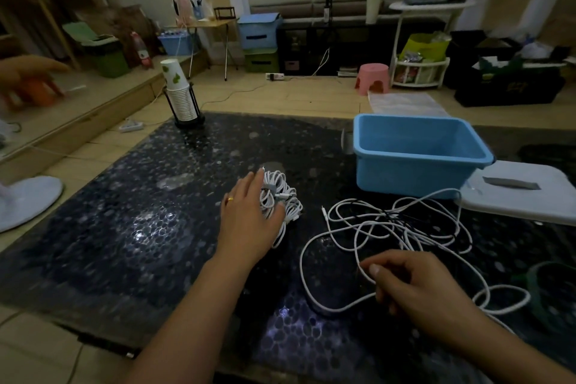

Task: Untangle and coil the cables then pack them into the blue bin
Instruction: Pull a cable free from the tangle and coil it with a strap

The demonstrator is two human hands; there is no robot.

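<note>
Head view: left hand (pixel 249 221) flat, fingers straight, resting on coiled white cable bundle (pixel 280 196). Right hand (pixel 414 284) pinches loose tangled white cable (pixel 389 227); blue plastic bin (pixel 417 153) beyond.

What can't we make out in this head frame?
- Blue bin: its near wall hides part of the floor inside.
- Tangled cables: how many cables, too thin and overlapped.
- Coiled cables: partly under the left hand.
- Right hand: pinches a white strand; fingertips curl out of sight.
- Green object: cut by the right edge.
</note>
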